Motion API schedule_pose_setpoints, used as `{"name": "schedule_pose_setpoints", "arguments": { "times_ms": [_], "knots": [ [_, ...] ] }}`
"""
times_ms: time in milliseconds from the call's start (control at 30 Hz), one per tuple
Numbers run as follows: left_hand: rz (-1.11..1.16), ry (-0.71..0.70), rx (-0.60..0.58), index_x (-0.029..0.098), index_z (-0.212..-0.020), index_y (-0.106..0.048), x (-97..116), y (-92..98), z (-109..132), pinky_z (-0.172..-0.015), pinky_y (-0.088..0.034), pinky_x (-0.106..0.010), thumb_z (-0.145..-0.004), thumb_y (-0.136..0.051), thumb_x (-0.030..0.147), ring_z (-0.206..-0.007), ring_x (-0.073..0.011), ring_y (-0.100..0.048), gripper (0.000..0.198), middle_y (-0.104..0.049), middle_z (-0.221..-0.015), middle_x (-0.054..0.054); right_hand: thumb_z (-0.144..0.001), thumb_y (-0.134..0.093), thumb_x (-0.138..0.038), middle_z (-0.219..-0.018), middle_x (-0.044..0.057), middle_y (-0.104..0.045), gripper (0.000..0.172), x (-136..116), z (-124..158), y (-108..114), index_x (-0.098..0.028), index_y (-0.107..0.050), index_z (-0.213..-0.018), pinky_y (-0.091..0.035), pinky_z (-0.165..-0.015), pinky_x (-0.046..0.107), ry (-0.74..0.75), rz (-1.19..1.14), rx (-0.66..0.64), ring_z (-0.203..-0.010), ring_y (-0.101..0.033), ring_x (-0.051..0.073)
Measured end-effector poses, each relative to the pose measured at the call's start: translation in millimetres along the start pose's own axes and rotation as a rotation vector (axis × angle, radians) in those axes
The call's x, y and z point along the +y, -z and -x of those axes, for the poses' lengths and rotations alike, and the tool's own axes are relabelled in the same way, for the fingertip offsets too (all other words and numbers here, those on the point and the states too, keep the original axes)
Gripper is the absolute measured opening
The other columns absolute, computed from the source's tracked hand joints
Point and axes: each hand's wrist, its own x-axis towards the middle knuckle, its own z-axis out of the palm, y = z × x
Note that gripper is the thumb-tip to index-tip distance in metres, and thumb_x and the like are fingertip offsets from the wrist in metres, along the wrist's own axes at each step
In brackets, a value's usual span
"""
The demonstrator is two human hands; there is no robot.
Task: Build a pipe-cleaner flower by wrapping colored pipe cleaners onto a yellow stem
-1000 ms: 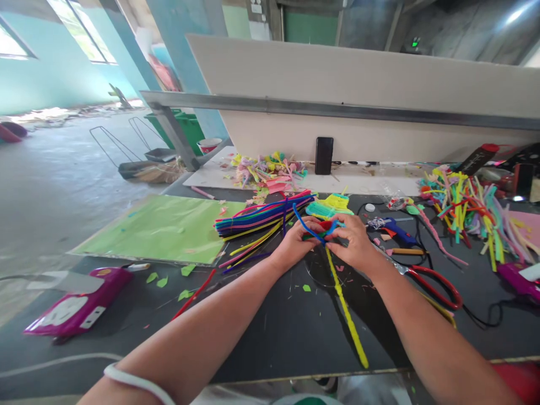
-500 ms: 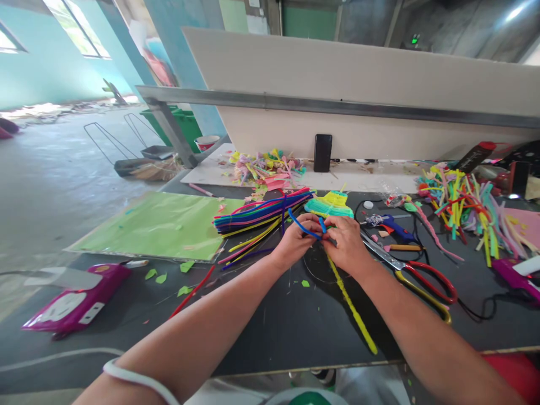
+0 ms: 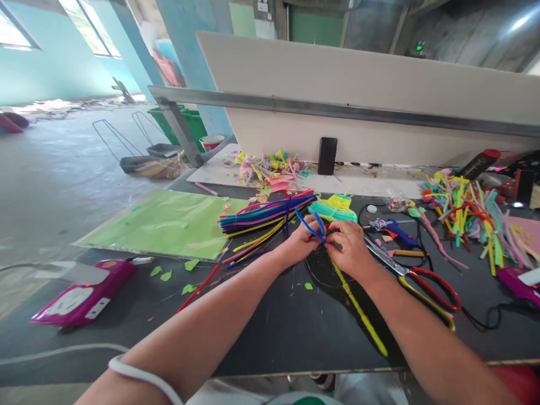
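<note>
My left hand [image 3: 300, 243] and my right hand [image 3: 351, 247] meet over the dark table [image 3: 261, 332], fingers pinched together. Between them they hold a blue pipe cleaner [image 3: 311, 225] looped upward, twisted with red and green pieces that the fingers mostly hide. A long yellow pipe cleaner [image 3: 359, 309] runs from under my right hand toward the near table edge. A bundle of coloured pipe cleaners [image 3: 264, 214] lies just left of my hands. A woven yellow and teal piece [image 3: 333, 208] sits just behind them.
Red-handled scissors [image 3: 417, 278] and a blue glue gun [image 3: 394, 230] lie to the right, with a heap of cut pipe cleaners [image 3: 468, 214] beyond. A green sheet [image 3: 164, 225] and a magenta case [image 3: 82, 298] lie left. A black phone [image 3: 327, 156] leans on the white board.
The blue pipe cleaner's loose end has been drawn in into a tighter loop between my hands. Both hands stay pinched together in the same spot.
</note>
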Motion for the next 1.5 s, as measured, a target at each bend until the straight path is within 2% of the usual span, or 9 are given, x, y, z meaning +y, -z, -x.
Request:
{"name": "schedule_pose_setpoints", "arguments": {
  "times_ms": [200, 433, 567, 733, 900, 1000, 1100, 1267, 1500],
  "knots": [
    [-0.112, -0.034, 0.153, 0.02, -0.09, -0.059, 3.4, -2.6, 1.2, -0.095, -0.042, -0.034, -0.084, -0.05, 0.013, -0.105, -0.0189, -0.05, 0.013, -0.053, -0.105, -0.007, -0.077, -0.062, -0.017, -0.099, 0.007, -0.06, 0.006, 3.3, -1.4, -1.6, -0.022, -0.06, -0.077, -0.043, -0.088, 0.043, -0.061, -0.114, 0.111, -0.097, -0.055, 0.023],
    [-0.143, -0.058, 0.139, 0.019, -0.089, -0.059, 10.3, -0.9, 1.1, -0.091, -0.044, -0.031, -0.086, -0.05, 0.015, -0.103, -0.0181, -0.051, 0.01, -0.054, -0.105, -0.008, -0.073, -0.06, -0.014, -0.102, 0.009, -0.056, 0.009, 6.7, -0.3, -11.2, -0.022, -0.054, -0.074, -0.045, -0.09, 0.045, -0.171, -0.164, 0.19, -0.101, -0.054, 0.025],
    [-0.117, -0.049, 0.136, 0.017, -0.082, -0.057, 10.7, 0.0, 0.5, -0.089, -0.044, -0.03, -0.084, -0.05, 0.014, -0.101, -0.0177, -0.053, 0.008, -0.053, -0.105, -0.009, -0.069, -0.059, -0.015, -0.1, 0.009, -0.055, 0.011, 7.4, -2.8, -10.1, -0.021, -0.051, -0.066, -0.052, -0.069, 0.035, -0.323, -0.279, 0.178, -0.092, -0.057, 0.023],
    [-0.102, -0.091, 0.094, 0.017, -0.083, -0.055, 8.9, -0.5, 0.1, -0.09, -0.044, -0.031, -0.084, -0.051, 0.014, -0.1, -0.0176, -0.053, 0.005, -0.054, -0.104, -0.009, -0.065, -0.061, -0.019, -0.086, 0.002, -0.058, 0.011, 9.9, -7.0, -0.6, -0.021, -0.052, -0.071, -0.049, -0.067, 0.031, -0.496, -0.426, 0.016, -0.079, -0.057, 0.018],
    [-0.091, -0.092, 0.047, 0.016, -0.083, -0.055, 11.1, -2.3, 0.6, -0.083, -0.047, -0.03, -0.086, -0.052, 0.017, -0.097, -0.0174, -0.055, 0.004, -0.054, -0.106, -0.011, -0.064, -0.062, -0.018, -0.072, -0.005, -0.06, 0.048, 12.4, -9.4, 9.0, -0.025, -0.046, -0.108, -0.047, -0.055, 0.027, -0.821, -0.738, -0.238, -0.056, -0.054, 0.012],
    [-0.089, -0.107, -0.005, 0.016, -0.084, -0.056, 15.5, -0.1, 0.1, -0.086, -0.046, -0.031, -0.086, -0.053, 0.019, -0.098, -0.0181, -0.055, 0.005, -0.056, -0.104, -0.011, -0.064, -0.068, -0.025, -0.075, -0.003, -0.062, 0.047, 14.1, -10.6, 18.8, -0.024, -0.05, -0.107, -0.049, -0.053, 0.026, -0.931, -0.976, -0.382, -0.058, -0.056, 0.012],
    [-0.078, -0.114, -0.047, 0.016, -0.089, -0.059, 18.8, 2.8, -0.4, -0.086, -0.045, -0.031, -0.087, -0.052, 0.02, -0.097, -0.0176, -0.055, 0.007, -0.057, -0.104, -0.01, -0.062, -0.076, -0.033, -0.078, 0.0, -0.064, 0.043, 16.5, -10.2, 27.6, -0.021, -0.058, -0.099, -0.052, -0.058, 0.026, -0.911, -1.117, -0.516, -0.063, -0.06, 0.013],
    [-0.112, -0.102, -0.072, 0.017, -0.092, -0.061, 18.6, 3.3, 0.1, -0.079, -0.047, -0.029, -0.087, -0.054, 0.025, -0.091, -0.0165, -0.055, 0.011, -0.057, -0.104, -0.011, -0.054, -0.084, -0.031, -0.079, -0.002, -0.063, 0.05, 17.4, -6.4, 26.7, -0.02, -0.056, -0.094, -0.052, -0.061, 0.028, -0.856, -1.049, -0.485, -0.068, -0.061, 0.015],
    [-0.157, -0.141, -0.046, 0.016, -0.087, -0.06, 21.1, 3.2, -1.2, -0.081, -0.047, -0.03, -0.087, -0.054, 0.021, -0.095, -0.017, -0.055, 0.008, -0.055, -0.104, -0.01, -0.055, -0.081, -0.029, -0.072, -0.002, -0.063, 0.04, 9.1, -9.1, 21.4, -0.018, -0.061, -0.089, -0.051, -0.061, 0.029, -0.836, -1.002, -0.433, -0.064, -0.059, 0.014]
  ]
}}
